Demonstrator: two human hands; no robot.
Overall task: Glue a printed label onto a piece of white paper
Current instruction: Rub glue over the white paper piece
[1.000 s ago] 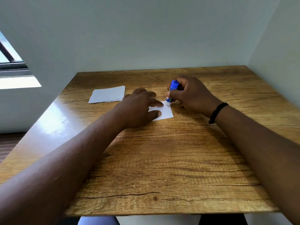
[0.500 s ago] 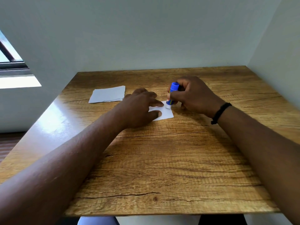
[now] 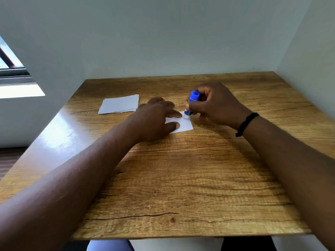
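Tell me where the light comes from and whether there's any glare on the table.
Head view: daylight enters from the window at left; a bright glare patch sits on the table near its left edge; the hands' shadows fall softly beneath them; wide-angle bending shows at the edges.

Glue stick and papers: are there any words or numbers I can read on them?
None can be read.
Glue stick: a coloured band, too small and blurred to read.
Small paper: blank side showing.
Paper stack: no print visible.
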